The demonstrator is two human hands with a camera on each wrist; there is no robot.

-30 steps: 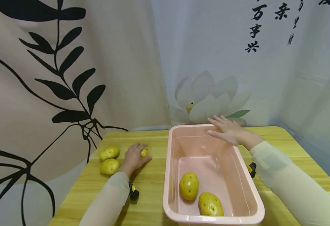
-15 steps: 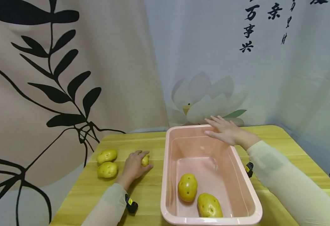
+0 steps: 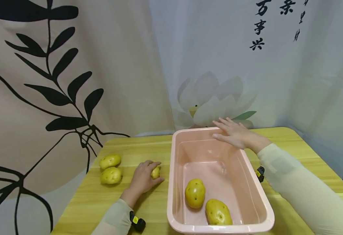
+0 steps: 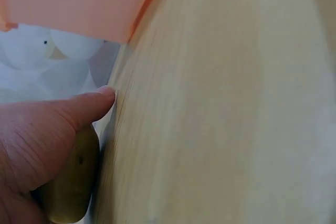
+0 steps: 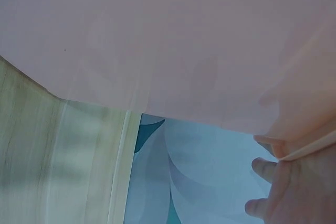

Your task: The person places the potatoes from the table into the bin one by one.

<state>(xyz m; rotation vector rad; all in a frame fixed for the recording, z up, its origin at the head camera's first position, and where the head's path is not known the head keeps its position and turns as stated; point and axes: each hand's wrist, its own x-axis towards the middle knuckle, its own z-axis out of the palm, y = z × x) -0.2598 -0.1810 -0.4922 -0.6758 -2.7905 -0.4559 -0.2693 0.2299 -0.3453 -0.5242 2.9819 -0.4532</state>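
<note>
My left hand [image 3: 142, 179] grips a yellow potato [image 3: 155, 173] low over the table, left of the pink plastic basin [image 3: 172, 182]. The palm and fingers hide most of this potato. In the left wrist view, the thumb lies along the potato [image 4: 73, 182]. My right hand [image 3: 233, 133] rests on the basin's far right corner with its fingers straight. Inside the basin lie two potatoes, one further left [image 3: 195, 193] and one nearer the front wall [image 3: 218, 212]. Two more potatoes, a rear one [image 3: 110, 161] and a front one [image 3: 111, 175], sit side by side on the table's left.
The wooden table [image 3: 154, 209] extends on both sides of the basin. Behind it hangs a pale curtain [image 3: 130, 65] printed with black leaves, a lotus and written characters. Small black devices are strapped at the left wrist [image 3: 137, 223] and the right wrist [image 3: 260, 173].
My left hand has moved slightly right and nearer with the potato, closer to the basin. The right hand stays on the rim. The head view has shifted a little.
</note>
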